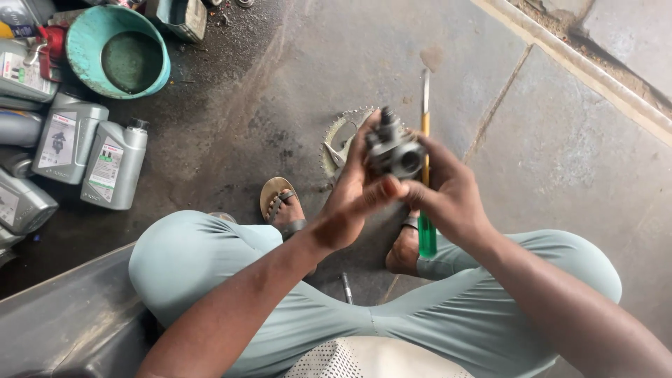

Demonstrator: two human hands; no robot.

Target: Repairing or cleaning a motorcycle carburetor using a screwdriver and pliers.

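A small grey metal engine part, like a carburettor with a round opening, is held up between both hands above my knees. My left hand wraps its left side, fingers curled under it. My right hand grips its right side and also holds a screwdriver with a green and yellow handle, its shaft pointing away from me. A toothed metal sprocket lies on the floor just behind my left hand.
Several grey oil bottles stand at the left on the stained concrete floor, beside a teal bowl of dark liquid. My sandalled feet rest on the floor. A raised kerb runs at upper right.
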